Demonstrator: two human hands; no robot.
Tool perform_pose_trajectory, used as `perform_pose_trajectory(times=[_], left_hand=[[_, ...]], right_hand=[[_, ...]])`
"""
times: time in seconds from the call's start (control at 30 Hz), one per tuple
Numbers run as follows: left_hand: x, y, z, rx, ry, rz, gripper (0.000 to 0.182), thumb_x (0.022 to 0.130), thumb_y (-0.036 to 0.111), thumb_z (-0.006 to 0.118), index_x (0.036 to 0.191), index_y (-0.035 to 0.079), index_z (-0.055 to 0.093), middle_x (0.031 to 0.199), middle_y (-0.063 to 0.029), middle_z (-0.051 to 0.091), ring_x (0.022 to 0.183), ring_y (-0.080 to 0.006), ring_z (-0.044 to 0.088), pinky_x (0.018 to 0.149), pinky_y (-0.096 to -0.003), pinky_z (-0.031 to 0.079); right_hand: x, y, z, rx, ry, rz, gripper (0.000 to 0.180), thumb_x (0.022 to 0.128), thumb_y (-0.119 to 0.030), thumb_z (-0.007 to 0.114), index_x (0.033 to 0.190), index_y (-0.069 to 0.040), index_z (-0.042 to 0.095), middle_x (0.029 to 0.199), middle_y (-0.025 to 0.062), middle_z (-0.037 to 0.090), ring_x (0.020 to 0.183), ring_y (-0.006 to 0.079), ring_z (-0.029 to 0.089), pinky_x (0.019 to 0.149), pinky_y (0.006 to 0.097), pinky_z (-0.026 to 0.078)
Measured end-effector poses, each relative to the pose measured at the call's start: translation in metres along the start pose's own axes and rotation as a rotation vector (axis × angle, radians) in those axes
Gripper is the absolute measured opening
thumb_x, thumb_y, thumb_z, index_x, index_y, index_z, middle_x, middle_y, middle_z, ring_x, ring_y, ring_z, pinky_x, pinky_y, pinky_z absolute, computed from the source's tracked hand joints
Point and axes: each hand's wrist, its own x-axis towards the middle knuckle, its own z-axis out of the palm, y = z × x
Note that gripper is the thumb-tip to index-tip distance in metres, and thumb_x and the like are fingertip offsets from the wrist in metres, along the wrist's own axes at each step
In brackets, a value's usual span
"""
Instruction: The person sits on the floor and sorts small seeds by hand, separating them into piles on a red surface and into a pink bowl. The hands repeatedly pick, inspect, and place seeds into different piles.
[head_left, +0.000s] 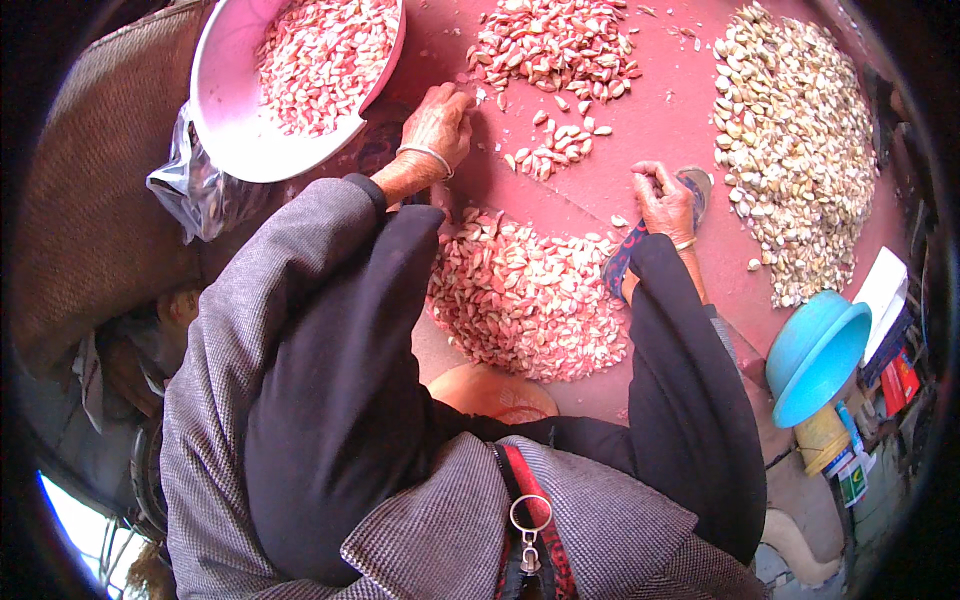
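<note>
My left hand (439, 127), with a bangle at the wrist, is held low over the red floor (660, 127), its fingers curled down; I cannot tell if anything is in them. Just right of it lies a small group of garlic cloves (559, 146), with a larger heap of reddish cloves (559, 49) beyond. My right hand (666, 206) hovers by a patterned shoe (697, 191), fingers bent and their grip unclear. Between my legs spreads a wide heap of pinkish garlic cloves (532, 300).
A pink-white basin (225, 97) of cloves stands at upper left, beside a clear plastic bag (195, 176). Paler garlic cloves (795, 150) form a long pile on the right. Below it are a blue basin (821, 360) and a yellowish bucket (821, 442). Brown woven material (112, 180) lies far left.
</note>
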Motion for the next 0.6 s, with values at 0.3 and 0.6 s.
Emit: perform_pose_trajectory(times=[0.3,0.6], left_hand=[[0.022,0.007,0.017,-0.038,0.060,0.191,0.016,0.083,0.005,0.053,0.098,0.009,0.056,0.099,-0.0149,0.057,0.095,-0.0364,0.057,0.078,-0.0458,0.050],[0.047,0.002,0.021,0.069,-0.157,0.252,0.010,0.092,0.017,0.051,0.096,0.008,0.054,0.094,-0.0160,0.059,0.089,-0.0373,0.060,0.074,-0.0460,0.051]], right_hand=[[0.002,0.001,0.000,-0.028,0.005,-0.030,0.011,0.089,-0.007,0.063,0.099,-0.005,0.067,0.065,-0.0049,0.056,0.055,0.0009,0.048,0.048,0.0185,0.038],[0.002,0.000,-0.001,-0.077,0.018,-0.049,0.010,0.089,-0.012,0.063,0.096,-0.007,0.068,0.062,-0.0018,0.057,0.056,0.0033,0.053,0.051,0.0224,0.043]])
